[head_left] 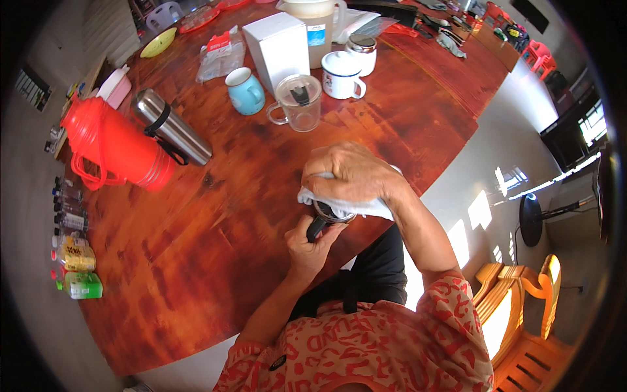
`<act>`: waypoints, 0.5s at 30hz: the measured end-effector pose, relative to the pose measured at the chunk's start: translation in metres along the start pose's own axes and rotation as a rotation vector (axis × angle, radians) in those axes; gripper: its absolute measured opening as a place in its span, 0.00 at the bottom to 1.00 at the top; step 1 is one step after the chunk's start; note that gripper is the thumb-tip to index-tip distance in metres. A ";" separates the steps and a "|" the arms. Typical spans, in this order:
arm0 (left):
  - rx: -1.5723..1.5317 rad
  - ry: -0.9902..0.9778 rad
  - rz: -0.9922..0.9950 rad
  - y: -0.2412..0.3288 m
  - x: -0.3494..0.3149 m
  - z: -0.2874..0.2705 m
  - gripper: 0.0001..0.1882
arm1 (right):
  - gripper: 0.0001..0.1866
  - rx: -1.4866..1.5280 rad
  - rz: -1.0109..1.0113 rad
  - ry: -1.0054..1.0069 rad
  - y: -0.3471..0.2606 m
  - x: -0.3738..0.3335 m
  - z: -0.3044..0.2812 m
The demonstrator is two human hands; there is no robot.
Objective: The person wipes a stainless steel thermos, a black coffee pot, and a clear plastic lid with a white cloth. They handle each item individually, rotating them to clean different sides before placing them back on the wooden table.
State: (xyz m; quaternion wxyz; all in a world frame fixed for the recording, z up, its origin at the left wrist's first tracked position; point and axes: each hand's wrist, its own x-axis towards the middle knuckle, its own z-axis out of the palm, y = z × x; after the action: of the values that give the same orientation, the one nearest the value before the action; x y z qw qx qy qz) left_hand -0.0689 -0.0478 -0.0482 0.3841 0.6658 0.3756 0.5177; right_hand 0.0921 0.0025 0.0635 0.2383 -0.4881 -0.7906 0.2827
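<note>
My right hand (353,173) presses a white cloth (366,207) down over the top of a small dark-handled cup (330,213) near the table's front edge. My left hand (310,242) grips the cup's black handle from below. The cup's body is mostly hidden under the cloth and my right hand.
On the reddish wooden table (215,215) lie a red thermos jug (117,147) and a steel flask (171,126) at left. Farther back stand a blue mug (245,90), a clear lidded cup (297,101), a white box (277,49), a white enamel mug (341,74) and a large pitcher (317,23). A wooden chair (522,313) is at lower right.
</note>
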 end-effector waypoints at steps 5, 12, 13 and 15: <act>-0.011 0.006 -0.004 0.003 0.003 0.001 0.11 | 0.13 0.524 0.166 0.078 0.009 -0.010 0.004; 0.017 -0.009 -0.005 0.003 0.002 -0.003 0.07 | 0.13 0.057 -0.180 0.763 0.003 -0.052 0.053; 0.046 0.008 0.018 0.002 0.001 -0.004 0.08 | 0.15 -0.084 -0.216 0.791 -0.005 -0.057 0.056; 0.107 0.046 0.066 0.000 0.002 -0.001 0.10 | 0.16 -0.287 -0.203 0.811 -0.022 -0.062 0.063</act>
State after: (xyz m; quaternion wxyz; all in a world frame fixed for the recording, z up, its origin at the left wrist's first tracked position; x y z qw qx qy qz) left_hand -0.0698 -0.0456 -0.0468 0.3221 0.6854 0.3894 0.5242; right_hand 0.0619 -0.0754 0.0264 0.4856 -0.5077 -0.7082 -0.0694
